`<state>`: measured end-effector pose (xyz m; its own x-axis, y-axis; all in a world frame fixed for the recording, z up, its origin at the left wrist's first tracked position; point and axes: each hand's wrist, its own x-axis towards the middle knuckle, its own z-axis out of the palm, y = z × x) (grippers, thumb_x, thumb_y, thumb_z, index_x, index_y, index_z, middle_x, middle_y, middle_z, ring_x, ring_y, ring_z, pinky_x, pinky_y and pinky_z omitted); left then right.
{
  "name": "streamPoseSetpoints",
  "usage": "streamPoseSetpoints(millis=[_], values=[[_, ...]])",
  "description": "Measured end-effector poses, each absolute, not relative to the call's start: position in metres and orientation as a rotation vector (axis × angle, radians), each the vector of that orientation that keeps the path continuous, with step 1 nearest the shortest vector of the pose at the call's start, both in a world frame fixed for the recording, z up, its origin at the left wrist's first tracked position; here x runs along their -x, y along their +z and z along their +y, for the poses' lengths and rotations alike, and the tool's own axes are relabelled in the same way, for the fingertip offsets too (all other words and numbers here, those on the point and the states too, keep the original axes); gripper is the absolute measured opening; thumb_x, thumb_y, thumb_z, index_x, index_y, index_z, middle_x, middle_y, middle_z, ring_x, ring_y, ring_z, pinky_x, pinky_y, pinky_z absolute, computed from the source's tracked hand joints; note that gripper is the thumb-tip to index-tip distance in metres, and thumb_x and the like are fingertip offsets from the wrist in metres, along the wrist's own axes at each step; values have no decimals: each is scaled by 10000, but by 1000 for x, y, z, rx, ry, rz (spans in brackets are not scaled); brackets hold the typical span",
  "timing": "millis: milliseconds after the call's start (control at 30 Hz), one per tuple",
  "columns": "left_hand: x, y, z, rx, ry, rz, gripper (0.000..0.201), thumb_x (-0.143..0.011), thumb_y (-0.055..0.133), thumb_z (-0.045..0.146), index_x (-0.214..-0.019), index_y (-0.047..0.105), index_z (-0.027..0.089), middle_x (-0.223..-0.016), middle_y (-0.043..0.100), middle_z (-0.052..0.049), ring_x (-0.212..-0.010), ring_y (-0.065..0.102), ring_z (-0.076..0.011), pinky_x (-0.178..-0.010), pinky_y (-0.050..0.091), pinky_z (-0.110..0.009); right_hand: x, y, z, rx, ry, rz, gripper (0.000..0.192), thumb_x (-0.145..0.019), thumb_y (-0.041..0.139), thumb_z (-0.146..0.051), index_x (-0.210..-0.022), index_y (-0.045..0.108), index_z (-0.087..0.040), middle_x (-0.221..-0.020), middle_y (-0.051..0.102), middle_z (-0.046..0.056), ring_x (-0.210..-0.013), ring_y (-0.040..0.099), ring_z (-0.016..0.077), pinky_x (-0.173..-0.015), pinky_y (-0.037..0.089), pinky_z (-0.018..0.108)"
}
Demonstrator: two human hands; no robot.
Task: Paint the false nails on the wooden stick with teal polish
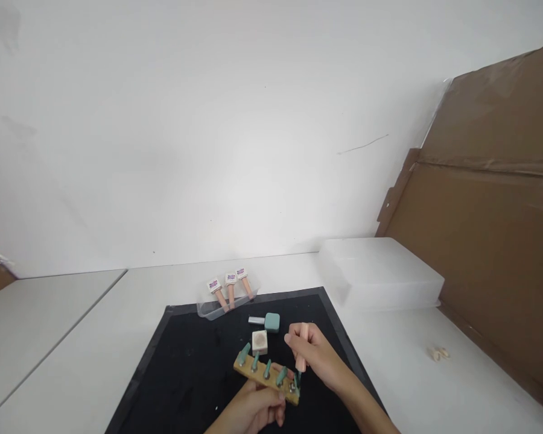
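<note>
My left hand [257, 405] is closed around a wooden nail-tip stand [261, 377], tilted down toward the right. Several green false nails [267, 369] stand on its metal mounts. Between the fingers of my right hand [314, 352] is a nail polish brush [303, 349] with a pink cap-handle, bristles downward. Its tip is at the rightmost nail; whether it touches cannot be made out. Just behind the stand is a white square polish bottle [259, 342]. A green polish bottle [272, 322] with a silvery cap lies on its side beyond that.
A clear tray [212, 314] at the back holds three white polish bottles [230, 279] with pink caps. Under the work lies a black mat [185, 355]. A translucent plastic box [384, 277] stands at the right, near small pale pieces [438, 354] and a cardboard panel [489, 241].
</note>
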<state>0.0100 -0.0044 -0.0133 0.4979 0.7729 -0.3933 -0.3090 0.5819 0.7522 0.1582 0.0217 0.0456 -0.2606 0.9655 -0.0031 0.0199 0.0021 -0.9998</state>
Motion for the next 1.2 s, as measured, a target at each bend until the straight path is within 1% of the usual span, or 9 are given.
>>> streamPoseSetpoints(millis=[233, 467, 633, 800, 1000, 1200], values=[[-9, -11, -6, -663, 700, 793, 373, -484, 679, 198, -842, 583, 151, -562, 554, 26, -466, 445, -85, -529, 339, -264, -157, 42, 26, 1136, 1308, -1346, 395, -790, 505, -303, -452, 322, -210, -338, 371, -74, -356, 293, 77, -412, 209, 223], [-8, -14, -6, -676, 694, 792, 385, -484, 680, 198, -852, 582, 143, -577, 550, 20, -473, 441, -84, -534, 334, -269, -160, 35, 30, 1133, 1290, -1278, 391, -789, 490, -407, -493, 329, -207, -355, 309, -91, -348, 267, 69, -396, 188, 217], [-8, -13, -5, -675, 695, 795, 377, -489, 675, 198, -852, 586, 149, -549, 532, 29, -472, 428, -84, -537, 327, -269, -159, 39, 27, 1116, 1318, -1284, 388, -774, 514, -390, -482, 341, -204, -375, 337, -78, -367, 272, 72, -401, 189, 218], [-9, -14, -4, -670, 701, 800, 381, -483, 697, 222, -843, 595, 148, -585, 531, 22, -479, 429, -84, -533, 322, -273, -160, 43, 23, 1114, 1312, -1353, 403, -786, 518, -336, -446, 347, -204, -342, 390, -59, -373, 305, 84, -435, 223, 232], [-10, -13, -5, -666, 698, 805, 366, -476, 712, 245, -811, 604, 145, -529, 513, 34, -467, 429, -86, -529, 323, -269, -159, 40, 23, 1106, 1344, -1423, 389, -792, 509, -332, -454, 370, -198, -336, 414, -64, -359, 331, 80, -443, 242, 225], [-9, -11, -6, -673, 687, 800, 352, -495, 701, 235, -818, 596, 144, -543, 528, 28, -470, 437, -85, -539, 328, -269, -159, 38, 25, 1136, 1294, -1424, 394, -793, 508, -361, -468, 350, -203, -340, 384, -73, -363, 299, 79, -425, 222, 221]])
